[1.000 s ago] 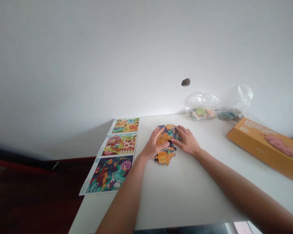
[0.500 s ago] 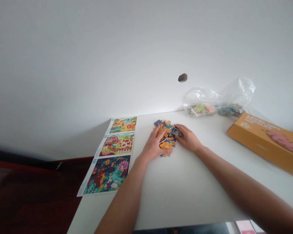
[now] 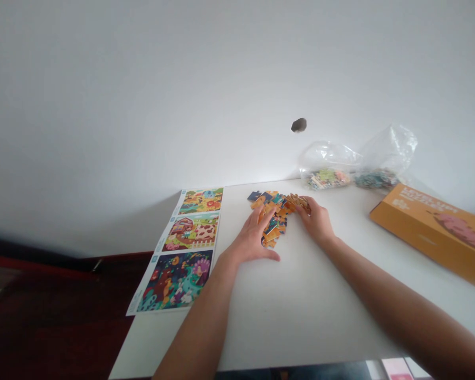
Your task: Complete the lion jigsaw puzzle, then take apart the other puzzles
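Note:
A loose heap of orange and blue jigsaw puzzle pieces (image 3: 271,212) lies on the white table (image 3: 301,311). My left hand (image 3: 254,237) rests with spread fingers on the heap's near left side, holding nothing. My right hand (image 3: 316,220) is at the heap's right end, its fingertips pinching a small cluster of orange puzzle pieces (image 3: 299,203). Part of the heap is hidden under my left fingers.
A printed sheet of puzzle pictures (image 3: 184,250) lies to the left, near the table's left edge. Two clear plastic bags of pieces (image 3: 326,172) (image 3: 385,163) stand along the wall. An orange puzzle box (image 3: 431,229) lies at right. Dark floor is beyond the left edge.
My right hand has moved right, drawing a cluster of pieces with it. The heap now stretches wider, and my left hand has slid nearer me, off its centre.

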The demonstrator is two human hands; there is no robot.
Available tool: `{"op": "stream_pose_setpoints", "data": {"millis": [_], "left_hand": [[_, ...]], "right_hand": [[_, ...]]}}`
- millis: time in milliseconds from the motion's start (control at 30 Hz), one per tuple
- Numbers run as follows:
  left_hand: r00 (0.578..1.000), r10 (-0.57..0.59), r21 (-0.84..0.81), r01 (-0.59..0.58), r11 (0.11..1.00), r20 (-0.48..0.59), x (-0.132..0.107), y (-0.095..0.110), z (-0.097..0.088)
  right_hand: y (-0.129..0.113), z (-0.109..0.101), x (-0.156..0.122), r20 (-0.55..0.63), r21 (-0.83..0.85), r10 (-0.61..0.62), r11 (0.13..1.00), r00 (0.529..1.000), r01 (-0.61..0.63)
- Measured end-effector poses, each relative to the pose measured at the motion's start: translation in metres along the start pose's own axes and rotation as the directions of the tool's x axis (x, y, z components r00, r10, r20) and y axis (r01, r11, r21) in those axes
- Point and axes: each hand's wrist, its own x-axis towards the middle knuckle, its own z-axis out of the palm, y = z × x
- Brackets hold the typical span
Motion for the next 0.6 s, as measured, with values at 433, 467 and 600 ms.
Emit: {"op": "stream_pose_setpoints", "data": {"millis": [433, 467, 600], "left_hand": [[0.947, -0.054, 0.018, 0.063, 0.998, -0.315, 0.008, -0.018, 0.01], [0.944, -0.057, 0.017, 0.066, 0.998, -0.326, 0.008, -0.019, 0.01], [0.937, -0.068, -0.004, 0.072, 0.997, -0.344, 0.009, -0.019, 0.009]], "right_hand": [[0.004, -0.005, 0.001, -0.021, -0.09, 0.128, 0.988, 0.992, -0.129], [0.003, -0.006, 0.0, -0.035, -0.051, 0.122, 0.991, 0.992, -0.124], [-0.001, -0.007, -0.002, -0.076, 0.073, 0.115, 0.991, 0.991, -0.109]]}}
